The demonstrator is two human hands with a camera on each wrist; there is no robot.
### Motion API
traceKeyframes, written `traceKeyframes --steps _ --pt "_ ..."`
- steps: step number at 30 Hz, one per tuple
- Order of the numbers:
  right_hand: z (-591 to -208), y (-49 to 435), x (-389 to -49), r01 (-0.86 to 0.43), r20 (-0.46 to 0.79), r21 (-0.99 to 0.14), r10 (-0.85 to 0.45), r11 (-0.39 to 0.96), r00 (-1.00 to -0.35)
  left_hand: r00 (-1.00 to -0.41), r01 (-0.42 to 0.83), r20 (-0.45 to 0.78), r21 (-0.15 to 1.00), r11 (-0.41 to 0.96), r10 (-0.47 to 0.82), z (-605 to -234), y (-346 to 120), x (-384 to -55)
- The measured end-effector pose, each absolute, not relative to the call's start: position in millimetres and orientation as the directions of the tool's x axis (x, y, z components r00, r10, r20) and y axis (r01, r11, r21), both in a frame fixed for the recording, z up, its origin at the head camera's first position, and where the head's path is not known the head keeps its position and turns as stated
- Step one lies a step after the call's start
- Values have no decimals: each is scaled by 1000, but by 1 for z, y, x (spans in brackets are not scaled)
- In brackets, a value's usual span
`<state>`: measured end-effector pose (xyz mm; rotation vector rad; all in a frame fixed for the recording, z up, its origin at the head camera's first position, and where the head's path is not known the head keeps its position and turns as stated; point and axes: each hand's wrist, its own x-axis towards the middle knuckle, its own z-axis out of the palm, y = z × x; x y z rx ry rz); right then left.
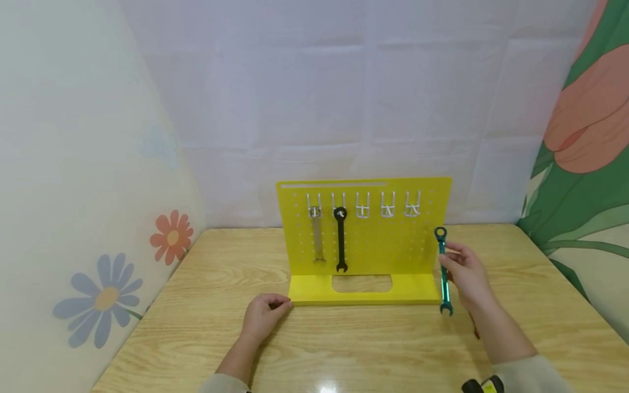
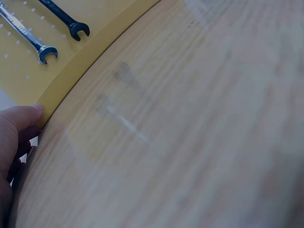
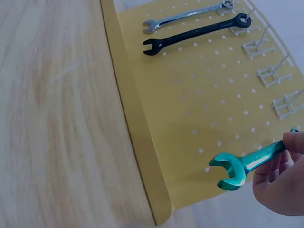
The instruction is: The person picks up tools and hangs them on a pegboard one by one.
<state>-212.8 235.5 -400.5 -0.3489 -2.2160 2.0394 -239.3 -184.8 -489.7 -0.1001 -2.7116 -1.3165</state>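
My right hand pinches a teal combination wrench between thumb and fingers, just off the right edge of the yellow pegboard. The wrench is upright, ring end on top and open jaw down; in the right wrist view its open end overlaps the board. My left hand grips the front left corner of the pegboard's base, the thumb on its edge. A silver wrench and a black wrench hang by their ring ends from the two leftmost hooks.
Three more metal hooks, including the rightmost hook, line the board's upper part with nothing on them. The base has a cut-out slot. A wooden table lies underneath. Beside my right sleeve is a black and yellow object, partly out of view.
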Motion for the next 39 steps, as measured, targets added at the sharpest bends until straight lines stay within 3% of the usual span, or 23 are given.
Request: traceKeyframes --steps 26,39 --pt "-360 173 -228 -40 36 -999 196 -18 -980 -993 101 119 786 611 11 -486 -184 -237" --pt "-356 140 -237 -48 48 -999 133 10 -990 -991 112 131 776 621 15 -486 -185 -236"
